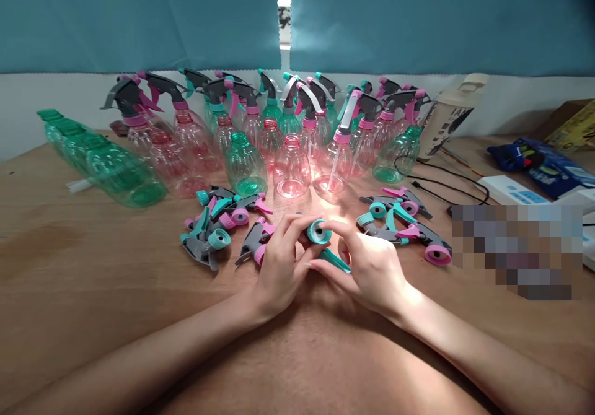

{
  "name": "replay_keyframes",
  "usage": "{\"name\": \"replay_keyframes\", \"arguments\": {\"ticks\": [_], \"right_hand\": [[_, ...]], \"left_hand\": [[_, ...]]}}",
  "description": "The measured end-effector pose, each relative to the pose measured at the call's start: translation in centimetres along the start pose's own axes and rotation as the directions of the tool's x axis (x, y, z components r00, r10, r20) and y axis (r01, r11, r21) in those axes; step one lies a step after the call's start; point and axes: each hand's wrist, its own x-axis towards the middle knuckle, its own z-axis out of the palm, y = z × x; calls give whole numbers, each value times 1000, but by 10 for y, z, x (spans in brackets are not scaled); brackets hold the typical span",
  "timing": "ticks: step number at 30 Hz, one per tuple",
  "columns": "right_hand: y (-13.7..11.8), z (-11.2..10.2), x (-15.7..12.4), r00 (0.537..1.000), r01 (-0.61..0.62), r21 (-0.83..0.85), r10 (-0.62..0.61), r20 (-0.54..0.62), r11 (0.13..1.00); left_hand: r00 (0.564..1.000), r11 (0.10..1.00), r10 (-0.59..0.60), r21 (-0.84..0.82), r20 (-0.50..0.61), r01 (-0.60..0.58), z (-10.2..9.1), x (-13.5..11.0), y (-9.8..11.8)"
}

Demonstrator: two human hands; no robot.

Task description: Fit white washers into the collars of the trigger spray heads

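Between both hands is a spray trigger head (320, 231) with a teal collar turned toward me and a teal lever pointing down to the right. My left hand (286, 260) is closed around its left side. My right hand (372, 266) has its index finger at the collar's opening and its thumb below, near the lever. Just left of my left hand lies a grey and pink trigger head (253, 241). A pile of trigger heads (218, 239) lies farther left, and another pile (395, 214) lies beyond my right hand. Behind them stands an open pink bottle (292, 170).
Rows of pink and green bottles, many with trigger heads, stand at the back, including a green bottle (246, 167). At right are a cream tumbler (453, 114), black cable (441, 183), blue packet (553, 167) and white box (511, 190). A teal cloth (139, 18) hangs behind the wooden table (69, 291).
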Motion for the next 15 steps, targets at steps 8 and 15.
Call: {"name": "replay_keyframes", "arguments": {"ticks": [8,15], "right_hand": [[-10,10,-6,993,-103,63,100,56,993],[-8,10,-8,994,-79,163,66,82,984]], "left_hand": [[999,998,0,64,-53,3,3,-4,-1],[997,993,64,104,-45,-59,2,-3,-1]]}}
